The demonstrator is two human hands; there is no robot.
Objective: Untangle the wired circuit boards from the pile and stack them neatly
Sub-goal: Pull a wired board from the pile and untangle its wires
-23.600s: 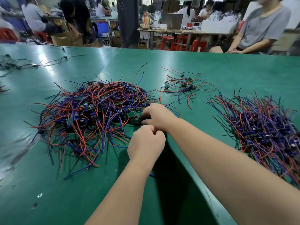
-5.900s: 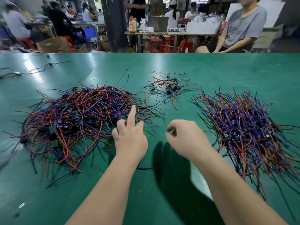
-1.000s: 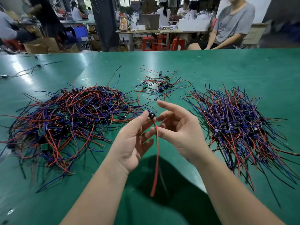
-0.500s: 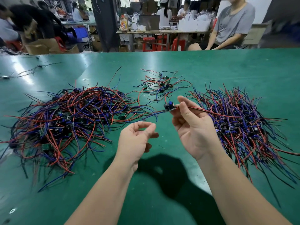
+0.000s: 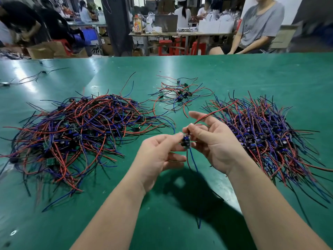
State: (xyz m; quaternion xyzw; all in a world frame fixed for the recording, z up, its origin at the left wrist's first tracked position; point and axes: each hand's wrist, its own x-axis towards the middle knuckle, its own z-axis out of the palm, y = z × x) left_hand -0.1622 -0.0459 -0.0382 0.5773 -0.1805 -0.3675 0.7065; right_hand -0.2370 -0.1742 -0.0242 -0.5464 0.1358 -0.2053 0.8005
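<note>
A tangled pile of wired circuit boards with red, blue and black leads lies on the left of the green table. A flatter stack of boards with fanned-out wires lies on the right. Between them, above the table, both hands hold one small circuit board. My left hand pinches it from the left. My right hand pinches it from the right, palm up. A red lead runs up and right over my right fingers, and a blue and a red lead hang down.
A small loose cluster of wired boards lies farther back in the middle. A few stray wires lie at the far left. A seated person is beyond the table's far edge, with other workers and benches behind.
The board was in my right hand alone, held higher with wires stretched sideways. Now it is lower and both hands pinch it, with leads hanging down.
</note>
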